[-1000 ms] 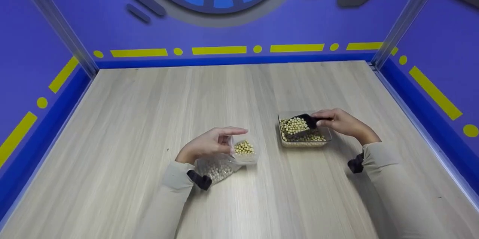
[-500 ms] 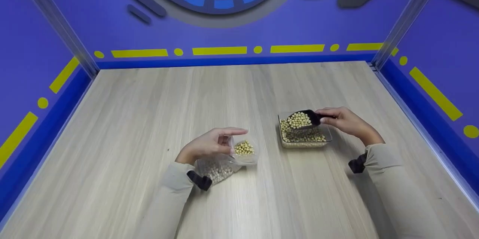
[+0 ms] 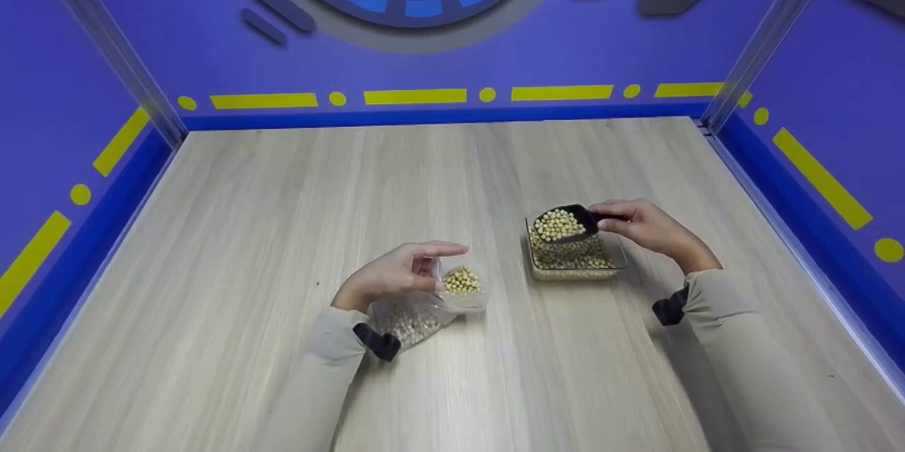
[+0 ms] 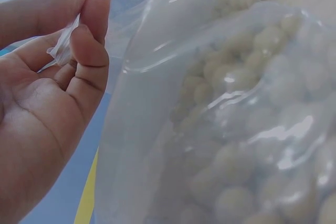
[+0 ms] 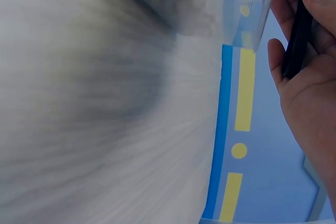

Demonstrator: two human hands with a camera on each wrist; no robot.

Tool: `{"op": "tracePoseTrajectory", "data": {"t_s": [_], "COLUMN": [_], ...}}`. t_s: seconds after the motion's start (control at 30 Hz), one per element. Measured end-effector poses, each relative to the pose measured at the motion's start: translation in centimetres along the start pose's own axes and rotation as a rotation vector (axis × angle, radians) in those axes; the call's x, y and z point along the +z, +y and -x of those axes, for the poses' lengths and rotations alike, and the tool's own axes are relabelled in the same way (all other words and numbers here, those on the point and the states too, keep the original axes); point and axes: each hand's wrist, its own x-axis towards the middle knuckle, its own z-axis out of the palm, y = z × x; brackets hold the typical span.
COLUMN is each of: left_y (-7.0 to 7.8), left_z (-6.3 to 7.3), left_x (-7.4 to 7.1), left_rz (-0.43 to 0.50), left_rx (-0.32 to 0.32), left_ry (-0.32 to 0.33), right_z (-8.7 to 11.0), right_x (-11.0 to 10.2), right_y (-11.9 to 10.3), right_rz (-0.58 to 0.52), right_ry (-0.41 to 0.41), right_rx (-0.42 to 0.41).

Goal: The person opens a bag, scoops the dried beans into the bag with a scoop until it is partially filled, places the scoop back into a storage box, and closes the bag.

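A clear tub (image 3: pixel 574 274) is set on the wood-look table (image 3: pixel 283 226), part-filled w/ pale beans (image 3: pixel 590 255). Over the tub, toward its far L. side, a black scoop (image 3: pixel 588 218) is held, heaped w/ the same sort of beans; whether the tub's rim is touched by it can't be told. The scoop's handle is gripped by the R. hand (image 3: pixel 654 233), just R. of the tub, w/ thumb on one side & fingers curled on the other, per R. wrist view. The heaped end is prob. held near level & above the tub so that strays would be caught there, not on the table.

L. of the tub & a bit nearer the wearer, a clear plastic bag (image 3: pixel 413 323) is laid, bulging w/ more beans, its mouth on the side toward the tub. The bag's edge is pinched by the L. hand (image 3: pixel 392 275); film is seen btwn the fingers in L. wrist view. The mouth is presumably held spread b/c soft film would sag w/o support; the bag's wt. seems to be borne by the table. The hands are well apart, either side of the tub's near-L. corner.
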Motion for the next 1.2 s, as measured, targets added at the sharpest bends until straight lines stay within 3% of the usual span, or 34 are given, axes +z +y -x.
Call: {"op": "tracePoseTrajectory", "data": {"t_s": [0.27,0.73,1.2], "left_y": [0.1,0.3,1.7], "left_z": [0.0,0.0,-0.2], "left_x": [0.0,0.2,-0.3], "left_rz": [0.023,0.060,0.106], "left_rx": [0.009,-0.002,0.002], "left_ry": [-0.004,0.005,0.037], "right_z": [-0.5,-1.8,-3.2], "right_x": [0.6,2.3,3.3], "right_y": [-1.1,-2.8,-5.2], "right_rz": [0.031,-0.014,-0.008], "right_ry": [-0.011,-0.069,-0.100], "right_rx": [-0.036,-0.129,-0.177]}}
